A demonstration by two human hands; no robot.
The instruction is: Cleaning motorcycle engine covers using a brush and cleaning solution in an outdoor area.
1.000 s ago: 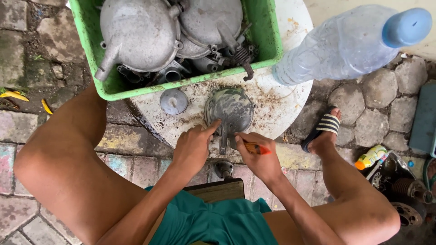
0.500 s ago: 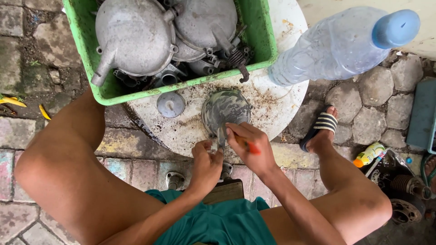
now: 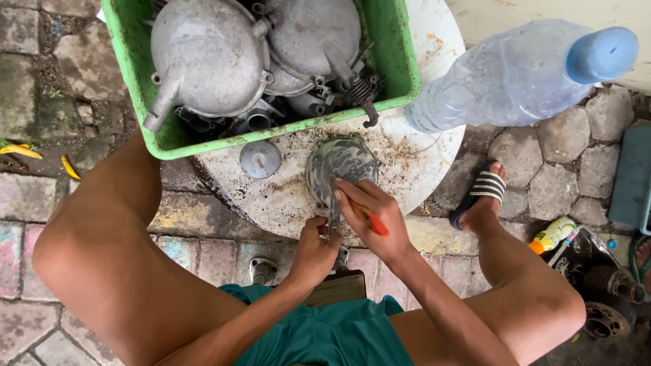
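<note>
Scraping w/ a red-handled tool (image 3: pixel 371 220) held in the right hand (image 3: pixel 371 218), grip clenched round the handle, tip down on the grimy round metal cover (image 3: pixel 341 169). Cover lies flat on the white round desk (image 3: pixel 420 146), near its 6 o'clock edge, just below the green crate (image 3: pixel 390 47). Left hand (image 3: pixel 316 249) at 7 o'clock of the cover, fingers pinched on its lower stub, steadying it.

Step in hand, as I read it: cleaning gunk off the cover, approx midway; surface is streaked, not bare.

Next move prob calls for a firm left-hand hold so the part doesn't spin, plus short strokes toward 12 o'clock.

1 small grey cap (image 3: pixel 260 158) sits at 9 o'clock of the cover. Crate holds 2 big grey casings (image 3: pixel 207 54). Clear plastic bottle w/ blue cap (image 3: pixel 522 71) at 2 o'clock.
</note>
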